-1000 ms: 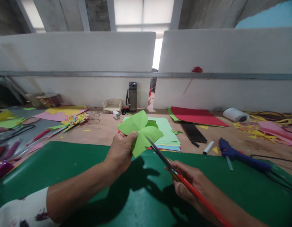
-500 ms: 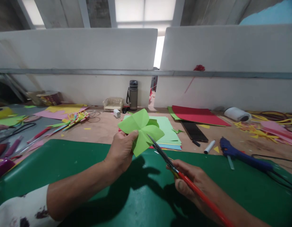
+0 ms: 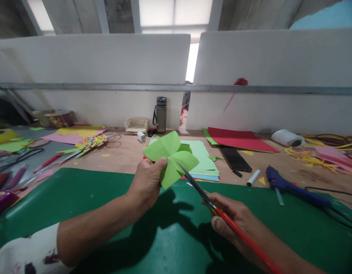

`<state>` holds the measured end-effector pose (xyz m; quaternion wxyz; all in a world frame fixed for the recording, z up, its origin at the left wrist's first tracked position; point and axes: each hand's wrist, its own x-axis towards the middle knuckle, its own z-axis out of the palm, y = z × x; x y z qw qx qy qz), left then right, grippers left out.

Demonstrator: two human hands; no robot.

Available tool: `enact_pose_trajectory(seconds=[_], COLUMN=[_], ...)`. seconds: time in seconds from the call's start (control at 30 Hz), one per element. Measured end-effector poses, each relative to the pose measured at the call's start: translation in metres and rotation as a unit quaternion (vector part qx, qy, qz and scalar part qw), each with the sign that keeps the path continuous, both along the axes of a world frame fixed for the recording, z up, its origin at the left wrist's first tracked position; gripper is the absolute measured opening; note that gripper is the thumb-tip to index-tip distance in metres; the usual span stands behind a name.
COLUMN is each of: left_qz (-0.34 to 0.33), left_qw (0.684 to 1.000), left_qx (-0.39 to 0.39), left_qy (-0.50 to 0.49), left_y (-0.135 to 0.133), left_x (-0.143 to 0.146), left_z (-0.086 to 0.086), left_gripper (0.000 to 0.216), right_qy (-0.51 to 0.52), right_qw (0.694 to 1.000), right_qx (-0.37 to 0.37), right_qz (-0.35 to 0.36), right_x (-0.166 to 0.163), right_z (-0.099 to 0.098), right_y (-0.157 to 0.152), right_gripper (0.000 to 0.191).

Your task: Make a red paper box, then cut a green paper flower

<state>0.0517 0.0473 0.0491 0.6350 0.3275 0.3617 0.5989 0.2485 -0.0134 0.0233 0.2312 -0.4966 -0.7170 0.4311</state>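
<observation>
My left hand (image 3: 149, 182) pinches a light green paper flower cut-out (image 3: 168, 146) between thumb and fingers, holding it up above the mat. Rounded petals with crease lines spread out from its middle. In my right hand (image 3: 230, 217) is a pair of scissors (image 3: 197, 186) with red handles. Their blades look nearly closed, and the tip lies over the lower right petal; I cannot tell whether they are cutting into it. Behind the flower lies a stack of coloured paper (image 3: 203, 158), pale green on top, partly hidden.
A green mat (image 3: 93, 186) covers the near table. On the right are a blue glue gun (image 3: 292, 190), a white marker (image 3: 253, 177), a black phone (image 3: 235, 158) and red paper (image 3: 240, 139). A grey bottle (image 3: 161, 116) stands behind; paper scraps and tools lie left.
Almost nothing differs. The whole view has shifted very slightly to the right, while both hands, the flower and the scissors keep the same pose.
</observation>
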Motion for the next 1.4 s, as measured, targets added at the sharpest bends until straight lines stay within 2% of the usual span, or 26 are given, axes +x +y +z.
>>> enact_pose_trajectory(seconds=[0.43,0.7,0.93,1.1,1.4], left_qz=[0.004,-0.01,-0.028,-0.024,-0.022], left_qw=[1.0,0.999,0.998,0.999,0.999], left_qx=[-0.009,0.033,0.047,0.039,0.041], left_qy=[0.001,-0.018,-0.016,-0.016,-0.014], left_y=[0.001,0.004,0.003,0.004,0.003], left_x=[0.0,0.007,0.012,0.012,0.011], left_z=[0.0,0.005,0.004,0.003,0.003], left_gripper=[0.023,0.036,0.02,0.024,0.028], right_qy=[0.004,-0.001,0.028,0.025,-0.011], right_qw=[1.0,1.0,0.999,0.999,0.998], right_qx=[0.007,0.027,0.027,0.022,0.06], right_qz=[0.007,-0.009,-0.001,-0.008,-0.025], right_x=[0.004,0.006,0.015,0.015,0.012], right_z=[-0.005,0.001,-0.006,-0.005,0.005], right_y=[-0.001,-0.003,-0.005,-0.005,-0.007], right_gripper=[0.049,0.049,0.045,0.043,0.04])
